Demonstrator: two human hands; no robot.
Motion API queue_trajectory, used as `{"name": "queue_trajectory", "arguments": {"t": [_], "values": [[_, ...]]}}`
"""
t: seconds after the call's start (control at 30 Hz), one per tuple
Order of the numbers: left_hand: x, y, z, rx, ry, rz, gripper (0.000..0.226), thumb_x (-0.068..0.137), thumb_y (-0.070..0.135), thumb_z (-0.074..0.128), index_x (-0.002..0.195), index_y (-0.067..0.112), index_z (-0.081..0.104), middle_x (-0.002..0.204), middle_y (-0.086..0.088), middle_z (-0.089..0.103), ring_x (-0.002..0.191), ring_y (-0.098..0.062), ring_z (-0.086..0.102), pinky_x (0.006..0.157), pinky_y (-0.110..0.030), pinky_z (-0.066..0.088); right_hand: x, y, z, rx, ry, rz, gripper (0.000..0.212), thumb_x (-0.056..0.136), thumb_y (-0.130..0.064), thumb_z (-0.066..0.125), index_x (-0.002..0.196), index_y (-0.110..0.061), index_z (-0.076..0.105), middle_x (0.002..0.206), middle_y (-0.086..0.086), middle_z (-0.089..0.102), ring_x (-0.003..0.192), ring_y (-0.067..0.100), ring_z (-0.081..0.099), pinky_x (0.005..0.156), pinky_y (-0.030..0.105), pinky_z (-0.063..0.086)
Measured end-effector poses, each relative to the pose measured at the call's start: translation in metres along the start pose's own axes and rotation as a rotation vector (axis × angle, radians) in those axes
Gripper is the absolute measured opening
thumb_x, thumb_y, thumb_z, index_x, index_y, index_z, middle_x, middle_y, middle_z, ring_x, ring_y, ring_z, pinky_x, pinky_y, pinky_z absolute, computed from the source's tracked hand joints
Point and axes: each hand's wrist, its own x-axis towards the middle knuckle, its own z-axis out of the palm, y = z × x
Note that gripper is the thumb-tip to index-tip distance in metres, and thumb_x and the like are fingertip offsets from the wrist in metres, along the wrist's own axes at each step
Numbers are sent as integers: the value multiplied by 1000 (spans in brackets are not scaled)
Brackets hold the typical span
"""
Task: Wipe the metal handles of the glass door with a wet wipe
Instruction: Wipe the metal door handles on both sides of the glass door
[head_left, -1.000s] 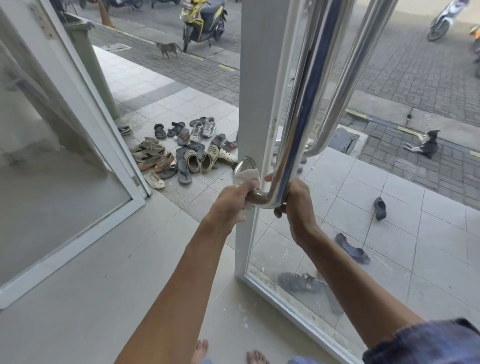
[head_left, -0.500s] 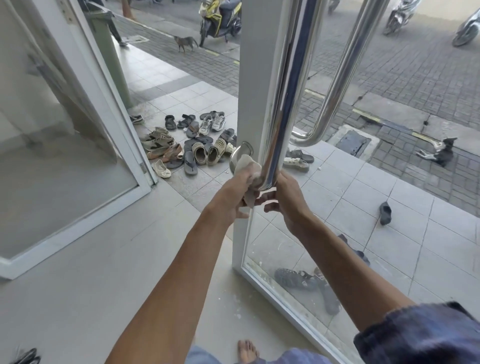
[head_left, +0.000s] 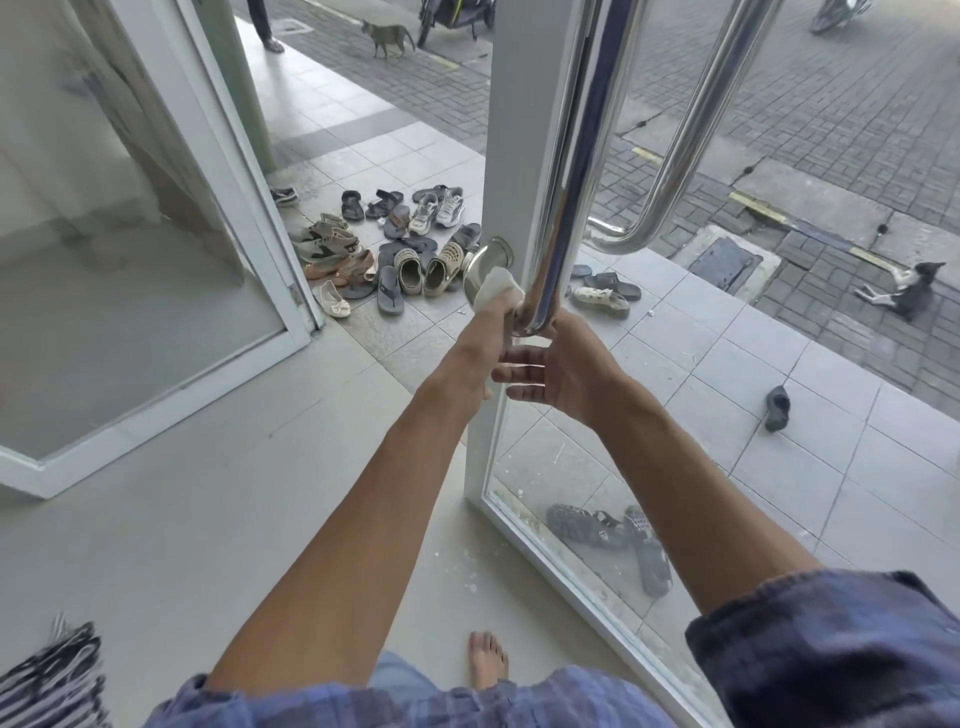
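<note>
Glass door (head_left: 675, 415) is standing open, and its inner metal handle (head_left: 566, 171) needs wiping at the lower bend. Your left hand (head_left: 480, 345) is gripping the wet wipe (head_left: 496, 288) there; keep it wrapped around the tube. Your right hand (head_left: 558, 371) is hovering beside it, fingers straight.
</note>
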Motion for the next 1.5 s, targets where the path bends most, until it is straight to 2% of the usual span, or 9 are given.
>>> {"name": "queue_trajectory", "arguments": {"t": [0.1,0.27,0.43,0.57,0.73,0.9,1.17,1.33,1.5], "values": [[-2,3,-3,8,-13,2,52,96,59,35,77,34,76,115,-6,67,110,-23,59,106,-59,29,3,-5,2,113,-18,62,30,96,-40,51,93,-11,60,78,10,67,70,23,67,62,29,56],[1,4,-8,-27,79,-7,48,95,59,45,116,22,69,127,-3,64,121,-26,55,96,-54,36,18,-17,9,247,17,155,25,95,-24,52,80,-8,64,80,12,65,63,19,65,59,22,58],[0,-1,-16,-76,135,11,64,82,65,57,127,19,62,129,-5,58,116,-24,54,89,-46,41,26,-20,12,300,99,116,12,95,-11,56,98,-11,67,87,12,64,69,20,63,55,22,57],[-2,1,-23,-142,228,25,80,61,68,63,126,21,55,125,-5,57,115,-25,57,99,-49,44,25,-18,4,244,100,26,19,95,-6,53,88,-12,69,84,9,64,77,19,60,61,24,57],[6,-3,-29,-130,289,132,50,84,53,69,117,17,56,101,1,58,93,-17,57,80,-34,46,20,-22,-6,81,49,-126,27,97,-5,49,84,-12,72,75,2,70,77,18,62,72,28,54],[6,-3,-27,-75,310,179,47,87,51,67,114,15,57,102,-1,66,85,-15,62,74,-30,46,14,-21,-6,106,13,-192,30,99,-12,47,78,-13,68,87,9,68,80,21,63,82,36,54],[7,1,-28,-104,352,198,9,99,22,56,107,18,56,107,-5,68,76,-13,63,64,-24,45,33,-22,-7,100,70,-131,19,102,-2,47,112,-6,62,94,12,64,73,19,61,63,26,55],[3,-4,-26,-89,343,222,14,97,8,57,110,13,57,101,-5,64,84,-16,59,59,-17,41,37,-22,-14,-105,-95,132,24,103,-26,47,97,-12,65,81,7,65,63,15,58,53,22,51],[4,-8,-28,-55,388,239,30,92,-1,47,115,14,60,97,0,62,84,-14,55,63,-20,41,43,-33,-17,-126,-66,63,21,101,-24,56,100,-5,67,81,11,71,61,18,69,59,26,58]]}}
